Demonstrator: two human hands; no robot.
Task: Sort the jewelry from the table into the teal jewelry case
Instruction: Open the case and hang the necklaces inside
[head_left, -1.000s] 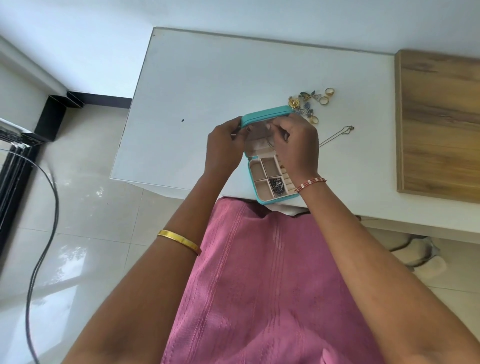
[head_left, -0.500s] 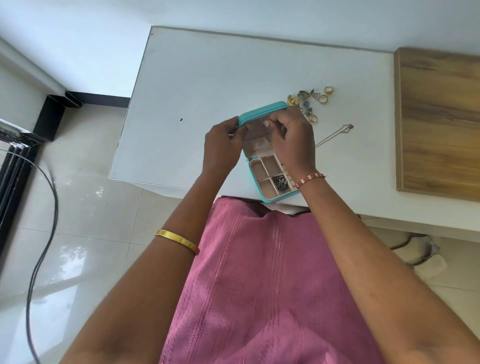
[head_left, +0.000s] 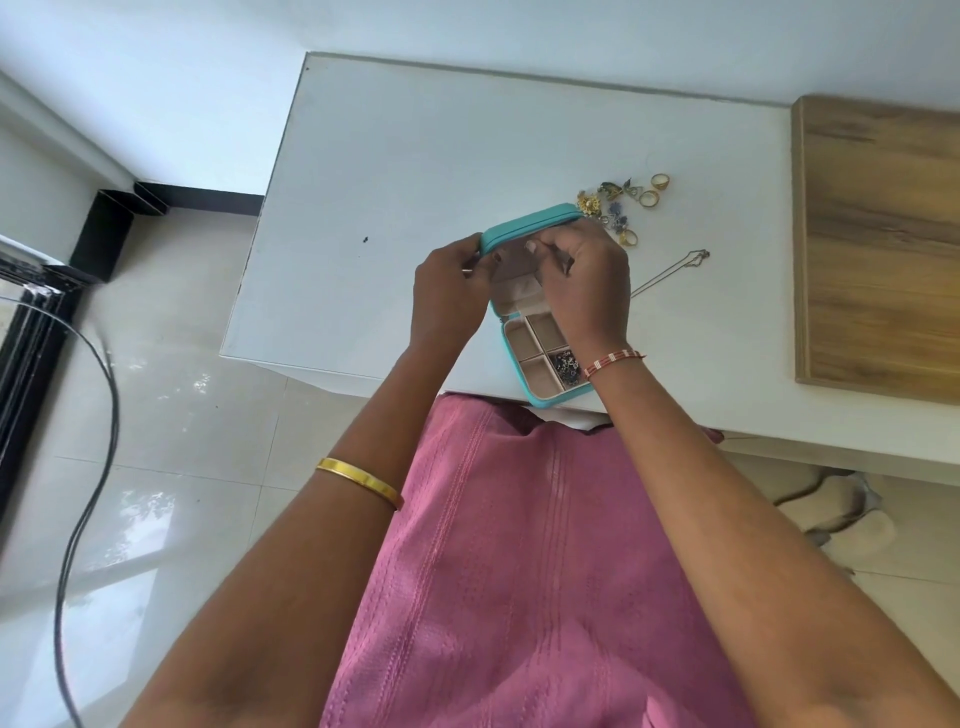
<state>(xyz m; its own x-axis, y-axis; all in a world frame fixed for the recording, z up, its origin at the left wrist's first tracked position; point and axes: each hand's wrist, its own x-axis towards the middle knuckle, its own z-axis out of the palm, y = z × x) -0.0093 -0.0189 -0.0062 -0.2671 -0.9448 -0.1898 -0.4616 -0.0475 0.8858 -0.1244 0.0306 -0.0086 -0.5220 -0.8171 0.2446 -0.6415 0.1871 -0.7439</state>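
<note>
White table (head_left: 415, 156) sits against a pale wall, glossy floor tiles (head_left: 171, 415) below and a wood board (head_left: 878, 249) along its right edge. The teal jewelry case (head_left: 524, 228) stands open at the table's near edge, dark beads in one compartment, loose rings and brooches (head_left: 618, 208) plus a thin chain (head_left: 670, 270) just behind it. Left hand (head_left: 449, 299) grips the lid's left side, and the right hand (head_left: 587, 280) is curled inside the lid pinching something too small to make out.

I see both hands, left hand (head_left: 449, 293) and right hand (head_left: 584, 288), at the open teal jewelry case (head_left: 524, 228) lid on the white bench (head_left: 415, 156)
</note>
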